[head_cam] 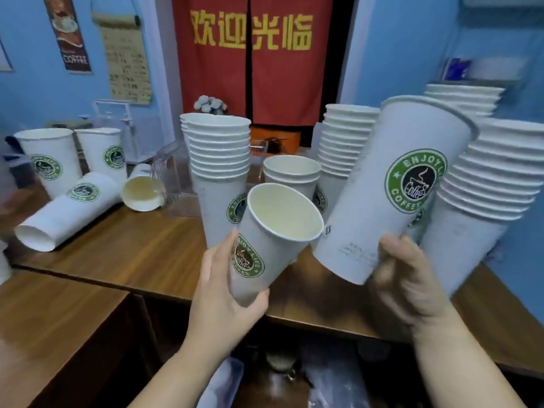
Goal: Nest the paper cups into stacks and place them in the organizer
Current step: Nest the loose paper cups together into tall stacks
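Step in hand: nesting. The left hand (223,293) grips one paper cup (265,248) low on its wall, mouth tilted up and rightward. The right hand (406,278) grips a second cup (391,187) at its base. Both are held above the counter (132,245). Next move, probably: align the second cup's base with that mouth, then seat it.

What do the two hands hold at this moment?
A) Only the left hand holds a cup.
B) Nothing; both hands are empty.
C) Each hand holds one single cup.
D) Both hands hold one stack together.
C: the left hand grips the left cup near its base, and the right hand grips the right cup at its bottom end; the two cups are not nested.
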### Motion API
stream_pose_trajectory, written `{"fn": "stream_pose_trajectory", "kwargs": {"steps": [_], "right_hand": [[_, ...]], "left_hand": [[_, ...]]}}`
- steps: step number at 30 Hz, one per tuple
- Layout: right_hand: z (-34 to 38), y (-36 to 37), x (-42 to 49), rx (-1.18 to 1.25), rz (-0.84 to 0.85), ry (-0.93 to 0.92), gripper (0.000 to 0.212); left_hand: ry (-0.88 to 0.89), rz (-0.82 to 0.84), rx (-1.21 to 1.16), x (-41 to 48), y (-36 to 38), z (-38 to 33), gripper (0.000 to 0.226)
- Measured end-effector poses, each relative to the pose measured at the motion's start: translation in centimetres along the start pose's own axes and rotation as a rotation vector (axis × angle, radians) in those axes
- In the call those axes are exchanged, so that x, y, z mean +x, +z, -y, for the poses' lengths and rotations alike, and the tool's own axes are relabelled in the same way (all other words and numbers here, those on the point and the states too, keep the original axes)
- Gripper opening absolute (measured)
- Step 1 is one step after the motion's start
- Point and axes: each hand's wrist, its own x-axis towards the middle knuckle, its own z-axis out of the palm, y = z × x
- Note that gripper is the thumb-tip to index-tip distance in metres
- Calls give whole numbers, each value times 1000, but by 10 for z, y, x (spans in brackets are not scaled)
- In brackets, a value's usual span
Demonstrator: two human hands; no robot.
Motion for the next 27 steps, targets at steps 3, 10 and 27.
{"fn": "stream_pose_trajectory", "kwargs": {"steps": [3,10,27], "right_hand": [[25,-2,0,12,-20,-99,73],[60,15,15,-276,20,-332,56],[34,10,22,-671,32,-189,61]], "left_hand": [[18,22,-35,5,9,-1,84],[98,97,-70,14,29,-15,80],[109,130,-118,19,38,-15,85]]}}
